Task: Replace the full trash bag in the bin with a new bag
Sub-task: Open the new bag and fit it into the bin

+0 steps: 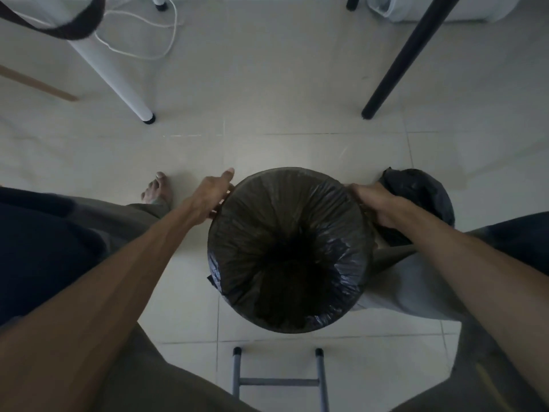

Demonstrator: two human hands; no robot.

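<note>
At the far left a dark strap loop hangs into view above a white table leg, with a white cable coiled on the tiled floor behind it and a wooden leg slanting in from the edge. Lower down, a bare foot rests on the tiles beside the person's olive trouser leg. The left hand lies against the left side of the bin rim, thumb stretched forward and straight; its other fingers curl down over the edge onto the folded bag plastic. In the middle stands the round bin, lined with a new black bag — its plastic is spread open inside and folded over the rim all the way round, gathering into a dark centre. Below the bin, 2 grey metal legs joined by a crossbar show near the bottom edge. The right hand grips the rim on the right side, fingers bent over the bag's fold. Just behind that hand — on the floor beside the bin — sits the full black trash bag, bunched shut. A black table leg slants across the upper right.
</note>
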